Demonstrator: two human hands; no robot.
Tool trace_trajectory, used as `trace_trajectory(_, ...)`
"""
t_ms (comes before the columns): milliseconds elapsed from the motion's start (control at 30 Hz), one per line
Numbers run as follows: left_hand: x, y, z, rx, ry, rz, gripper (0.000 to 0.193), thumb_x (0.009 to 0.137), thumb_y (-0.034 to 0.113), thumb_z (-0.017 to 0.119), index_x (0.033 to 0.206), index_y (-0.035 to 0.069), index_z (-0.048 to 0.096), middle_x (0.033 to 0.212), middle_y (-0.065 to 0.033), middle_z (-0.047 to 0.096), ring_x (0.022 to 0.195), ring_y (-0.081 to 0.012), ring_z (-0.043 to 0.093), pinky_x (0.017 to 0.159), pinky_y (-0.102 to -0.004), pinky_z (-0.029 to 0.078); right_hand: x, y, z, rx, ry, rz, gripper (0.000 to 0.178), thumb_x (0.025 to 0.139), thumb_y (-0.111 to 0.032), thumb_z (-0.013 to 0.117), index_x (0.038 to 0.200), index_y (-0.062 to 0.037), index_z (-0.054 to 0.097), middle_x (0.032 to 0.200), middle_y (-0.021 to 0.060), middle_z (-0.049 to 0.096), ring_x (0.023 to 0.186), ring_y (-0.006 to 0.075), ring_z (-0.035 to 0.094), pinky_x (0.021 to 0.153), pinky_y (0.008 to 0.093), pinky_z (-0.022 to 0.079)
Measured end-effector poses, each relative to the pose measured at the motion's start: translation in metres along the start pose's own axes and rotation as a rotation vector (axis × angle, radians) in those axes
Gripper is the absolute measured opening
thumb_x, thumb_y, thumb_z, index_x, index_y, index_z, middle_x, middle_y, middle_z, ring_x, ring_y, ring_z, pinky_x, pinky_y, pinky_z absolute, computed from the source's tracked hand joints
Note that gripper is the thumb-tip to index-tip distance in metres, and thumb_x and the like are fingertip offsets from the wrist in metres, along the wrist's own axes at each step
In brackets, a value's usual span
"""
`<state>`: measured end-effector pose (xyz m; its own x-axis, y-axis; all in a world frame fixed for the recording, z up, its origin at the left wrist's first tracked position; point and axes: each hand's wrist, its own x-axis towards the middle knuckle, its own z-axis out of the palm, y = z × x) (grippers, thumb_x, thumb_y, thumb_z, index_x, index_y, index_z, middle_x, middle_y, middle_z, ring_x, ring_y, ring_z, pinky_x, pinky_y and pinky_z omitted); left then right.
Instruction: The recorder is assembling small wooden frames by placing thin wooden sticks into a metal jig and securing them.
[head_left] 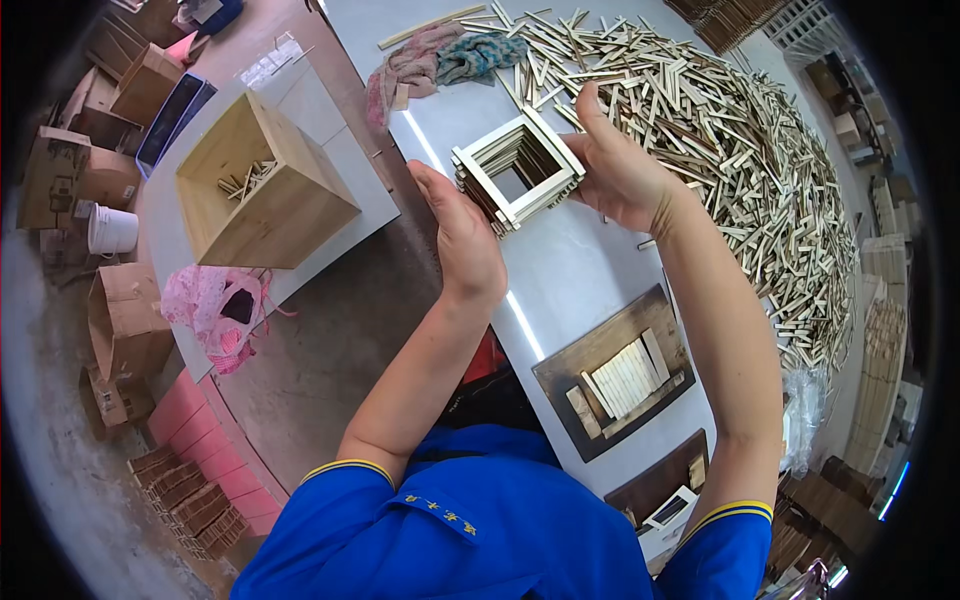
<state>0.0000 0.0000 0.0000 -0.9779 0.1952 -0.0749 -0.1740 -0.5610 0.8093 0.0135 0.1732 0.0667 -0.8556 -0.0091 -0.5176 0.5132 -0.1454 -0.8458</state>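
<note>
Between my two hands is a stack of small square wooden frames [545, 194], held over the pale table [560, 270]. Seen from above, its middle is an open square, and the layers below recede in the opening. My left hand [466, 238] presses against the left side, thumb raised and the other fingers mostly hidden. On the opposite side my right hand [622, 168] grips the stack, its thumb up and its fingers partly behind the wood. Right beside that hand spreads a large heap of short wooden strips [740, 160].
Crumpled cloths [425, 62] lie at the table's far left edge. Nearer me is a dark board [560, 372] bearing pale strips. On the left, a side table [345, 150] carries a wooden box [300, 215] and a pink bag [205, 305]. Cardboard boxes [130, 320] stand beyond.
</note>
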Motion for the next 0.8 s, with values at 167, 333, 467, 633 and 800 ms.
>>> trace_trajectory(167, -0.007, 0.015, 0.010, 0.010, -0.106, 0.008, 0.092, 0.110, 0.067, 0.021, 0.166, -0.002, -0.005, 0.175, -0.0179, 0.003, 0.158, -0.0242, 0.019, 0.128, -0.0369, 0.018, -0.002, 0.001, 0.003, 0.014, 0.009, -0.024, 0.110, 0.094, -0.090, 0.029, 0.134, 0.0058, 0.066, 0.132, 0.0182, 0.069, 0.117, 0.0245, 0.066, 0.106, 0.0308, 0.047)
trace_trajectory(333, -0.010, 0.014, 0.007, 0.025, -0.132, -0.014, 0.093, 0.110, 0.067, 0.020, 0.165, -0.003, -0.007, 0.175, -0.0196, 0.002, 0.159, -0.0249, 0.018, 0.128, -0.0372, 0.019, -0.005, -0.005, 0.009, -0.063, 0.014, -0.024, 0.116, 0.093, -0.092, 0.022, 0.135, 0.0082, 0.064, 0.136, 0.0202, 0.065, 0.122, 0.0246, 0.062, 0.110, 0.0314, 0.042)
trace_trajectory(467, -0.011, 0.024, 0.011, 0.003, -0.165, -0.064, 0.093, 0.110, 0.066, 0.021, 0.165, -0.003, -0.007, 0.175, -0.0208, 0.003, 0.159, -0.0257, 0.018, 0.128, -0.0380, 0.020, -0.005, -0.004, 0.007, -0.049, 0.028, -0.005, 0.113, 0.093, -0.091, 0.025, 0.131, 0.0073, 0.067, 0.131, 0.0190, 0.068, 0.119, 0.0242, 0.063, 0.109, 0.0311, 0.043)
trace_trajectory(633, -0.009, 0.026, 0.010, -0.011, -0.146, -0.106, 0.093, 0.110, 0.066, 0.023, 0.165, -0.003, -0.006, 0.175, -0.0215, 0.004, 0.159, -0.0269, 0.018, 0.128, -0.0385, 0.020, -0.002, -0.001, 0.006, -0.016, 0.030, -0.037, 0.105, 0.093, -0.089, 0.035, 0.128, 0.0034, 0.070, 0.129, 0.0158, 0.071, 0.113, 0.0222, 0.066, 0.105, 0.0320, 0.048)
trace_trajectory(800, -0.003, 0.026, -0.002, -0.006, -0.204, -0.120, 0.093, 0.110, 0.065, 0.025, 0.165, -0.003, -0.004, 0.174, -0.0224, 0.007, 0.159, -0.0280, 0.019, 0.129, -0.0389, 0.019, -0.001, 0.005, -0.008, -0.041, -0.046, -0.062, 0.108, 0.093, -0.088, 0.037, 0.136, 0.0069, 0.063, 0.138, 0.0211, 0.065, 0.124, 0.0278, 0.063, 0.110, 0.0339, 0.046)
